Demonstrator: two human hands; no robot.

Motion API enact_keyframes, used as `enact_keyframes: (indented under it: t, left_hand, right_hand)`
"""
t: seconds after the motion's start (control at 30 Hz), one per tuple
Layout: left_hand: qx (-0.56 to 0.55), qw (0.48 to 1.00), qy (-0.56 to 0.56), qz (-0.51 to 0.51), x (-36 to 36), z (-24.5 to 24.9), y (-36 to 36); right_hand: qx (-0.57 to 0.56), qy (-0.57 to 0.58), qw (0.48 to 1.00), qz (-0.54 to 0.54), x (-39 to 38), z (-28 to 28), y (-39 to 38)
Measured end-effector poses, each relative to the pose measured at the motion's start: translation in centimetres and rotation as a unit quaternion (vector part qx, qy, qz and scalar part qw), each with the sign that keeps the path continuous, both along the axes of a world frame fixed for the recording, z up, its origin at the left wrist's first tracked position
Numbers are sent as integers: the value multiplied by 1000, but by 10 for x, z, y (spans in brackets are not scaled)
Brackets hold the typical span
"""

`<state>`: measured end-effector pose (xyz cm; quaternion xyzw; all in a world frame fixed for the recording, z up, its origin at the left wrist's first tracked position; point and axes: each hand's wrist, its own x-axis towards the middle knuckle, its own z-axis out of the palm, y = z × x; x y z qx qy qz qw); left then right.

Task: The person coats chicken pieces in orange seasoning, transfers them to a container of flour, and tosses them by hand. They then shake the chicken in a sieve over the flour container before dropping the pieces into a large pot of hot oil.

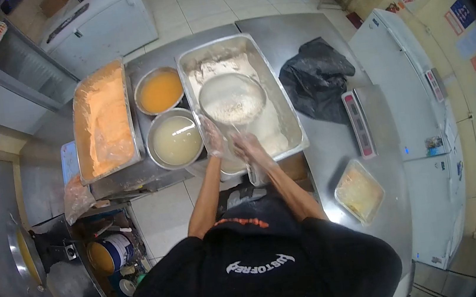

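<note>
A round mesh sieve (233,97) with pale crumbs in it is held over a deep metal tray (298,132) of white flour (270,123). My right hand (248,147) is closed round the sieve's handle, just below its rim. At the lower left of that rim, my left hand (211,137) has its fingers stretched forward, in a clear plastic glove. Left of it stand a metal bowl of cloudy pale liquid (176,140) and a bowl of orange liquid (160,93).
A tray of orange powder (109,119) stands at the far left. On the right are a black plastic bag (316,79), a scale (360,124) and a clear container (360,192) of yellowish food. Below left, a bucket (111,253) sits on a lower shelf.
</note>
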<state>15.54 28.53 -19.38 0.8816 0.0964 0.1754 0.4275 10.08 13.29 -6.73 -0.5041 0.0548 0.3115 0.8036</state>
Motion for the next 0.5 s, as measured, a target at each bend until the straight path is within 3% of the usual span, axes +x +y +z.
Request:
enact_keyframes:
  t: [0.07, 0.13, 0.2, 0.27, 0.4, 0.43, 0.47, 0.5]
  left_hand:
    - [-9, 999, 31, -15, 4, 1, 12]
    - [14, 999, 27, 8, 4, -16, 17]
    - [44, 999, 24, 6, 7, -8, 12]
    - [23, 999, 45, 10, -20, -14, -4]
    - [1, 999, 31, 31, -2, 7, 5]
    - [82, 987, -131, 40, 15, -50, 12]
    - [80, 987, -133, 43, 23, -47, 11]
    - [59, 994, -92, 20, 22, -46, 8]
  right_hand:
    - [15, 137, 984, -114, -1, 67, 18]
    - [-93, 18, 989, 112, -19, 33, -47]
    - [-94, 1, 989, 115, 0, -7, -35]
    - [-8, -136, 990, 44, 18, -29, 3]
    - [-72, 7, 993, 95, -18, 13, -47]
    - [-65, 10, 992, 105, -18, 10, -49]
    - [-68, 8, 992, 107, -5, -5, -33]
    - [-23, -38, 999, 30, 7, -31, -5]
